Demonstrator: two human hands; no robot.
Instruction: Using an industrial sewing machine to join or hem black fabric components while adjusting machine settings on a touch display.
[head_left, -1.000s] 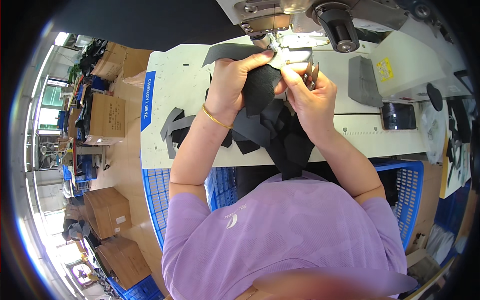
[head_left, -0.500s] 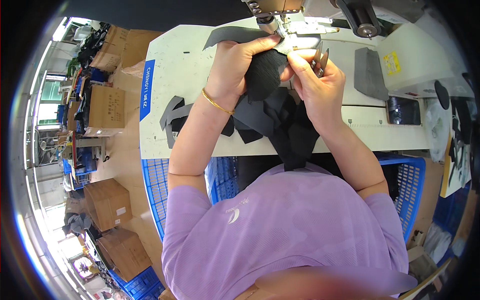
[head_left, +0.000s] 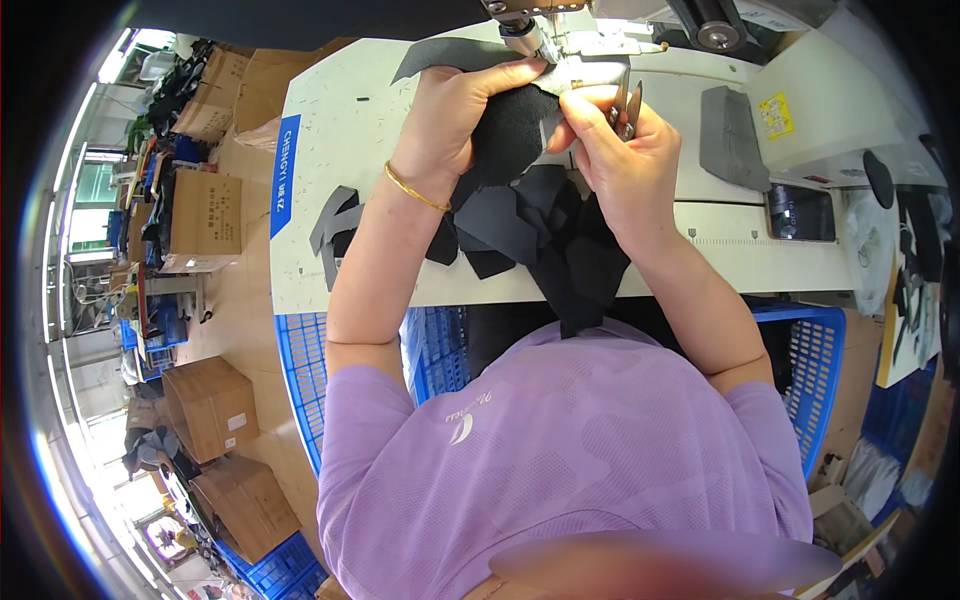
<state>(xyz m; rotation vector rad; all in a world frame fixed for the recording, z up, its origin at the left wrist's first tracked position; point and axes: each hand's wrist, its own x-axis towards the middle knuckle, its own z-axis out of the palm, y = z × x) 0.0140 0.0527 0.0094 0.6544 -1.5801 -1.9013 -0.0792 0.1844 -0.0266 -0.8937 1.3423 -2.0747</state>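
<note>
At the sewing machine's needle area (head_left: 548,50), my left hand (head_left: 437,125) is closed on a black fabric piece (head_left: 508,135), thumb on top near the presser foot. A dark grey strip of it sticks out past my knuckles. My right hand (head_left: 632,165) pinches the fabric's edge by the foot with thumb and forefinger. Small metal thread snips (head_left: 627,108) are tucked in that same hand, blades pointing up. A pale edge of the fabric shows beside the right fingertips. Just where the needle meets the cloth is hard to make out. Below my hands lies a heap of black fabric pieces (head_left: 530,225).
On the white table (head_left: 340,110), cut fabric pieces (head_left: 335,225) lie to the left. A grey fabric piece (head_left: 732,140) and a dark phone (head_left: 802,213) are at the right. Blue plastic baskets (head_left: 818,375) stand under the front edge. Cardboard boxes (head_left: 205,215) sit on the floor to the left.
The whole view has shifted a little, so everything sits slightly further left. Both hands keep their grip by the needle. More of the fabric's pale edge shows near my right fingers.
</note>
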